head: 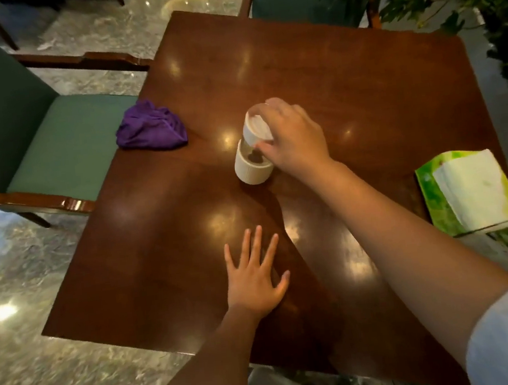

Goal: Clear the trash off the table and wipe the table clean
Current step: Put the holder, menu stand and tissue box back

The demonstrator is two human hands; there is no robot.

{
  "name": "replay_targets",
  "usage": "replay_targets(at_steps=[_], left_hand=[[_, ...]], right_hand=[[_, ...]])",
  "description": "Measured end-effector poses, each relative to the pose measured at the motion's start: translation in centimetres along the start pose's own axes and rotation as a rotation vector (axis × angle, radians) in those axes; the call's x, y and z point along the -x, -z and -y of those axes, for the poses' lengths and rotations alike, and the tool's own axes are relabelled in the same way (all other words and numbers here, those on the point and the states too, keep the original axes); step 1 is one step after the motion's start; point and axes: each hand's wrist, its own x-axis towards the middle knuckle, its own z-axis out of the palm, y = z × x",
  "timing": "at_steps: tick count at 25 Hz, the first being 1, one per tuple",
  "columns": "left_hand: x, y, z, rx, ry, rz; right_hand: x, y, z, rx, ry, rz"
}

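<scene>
Cup (252, 158): clear plastic with a white sleeve and a crumpled white wad inside, near the middle of the counter (343, 69), tilted toward the left edge. My right hand (295, 140) curls its grip over the rim from above, seemingly to lift the trash away in one piece. My left hand (256, 277) lies flat, fingers spread and holding nothing, near the front edge, probably as a brace. Purple cloth (151, 129): bunched at the left edge, within reach for wiping afterwards. Tissue box (469, 190): at the right edge.
</scene>
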Motion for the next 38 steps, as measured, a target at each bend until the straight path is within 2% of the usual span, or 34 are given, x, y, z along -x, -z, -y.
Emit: replay_targets(at_steps=[9,11,14,21,25,29,32,38], left_hand=[[-0.3,-0.1,0.3,0.018,-0.003,0.004],[-0.3,-0.1,0.3,0.02,-0.001,0.008],[-0.3,0.0,0.3,0.026,0.001,0.011],[-0.2,0.1,0.2,0.011,0.003,0.003],[-0.3,0.2,0.3,-0.022,0.009,0.028],[-0.3,-0.1,0.3,-0.042,0.011,0.043],[-0.2,-0.4,0.4,-0.057,0.017,0.039],[0.0,-0.3,0.1,-0.056,0.013,0.03]], right_hand=[[-7.7,-3.3,1.7,0.088,0.036,0.092],[-7.6,-4.2,1.7,0.154,0.014,0.143],[-6.1,-5.6,1.8,0.253,0.025,0.115],[-5.5,-5.1,1.6,0.244,0.048,0.162],[-2.0,-3.1,0.3,0.246,0.04,0.122],[4.2,1.2,-0.7,0.19,-0.088,0.12],[10.3,5.4,-2.3,0.17,-0.222,-0.027],[20.7,12.4,-7.7,0.389,-0.54,-0.178]])
